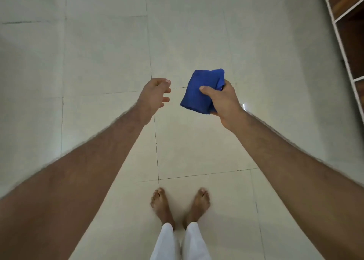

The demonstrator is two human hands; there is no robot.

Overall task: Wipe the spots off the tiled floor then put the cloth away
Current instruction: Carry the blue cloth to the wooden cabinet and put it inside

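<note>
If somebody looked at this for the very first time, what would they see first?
The folded bright blue cloth, just right of the middle, stands out most; the right hand grips it in the air above the pale tiled floor. The left hand hangs beside it, fingers loose, holding nothing. Two bare feet stand on the tiles below.

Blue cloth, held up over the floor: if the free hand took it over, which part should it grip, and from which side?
The blue cloth is folded, pinched along its right edge by the right hand. Its free left edge faces the open left hand, so pinching that edge from the left looks best.
</note>
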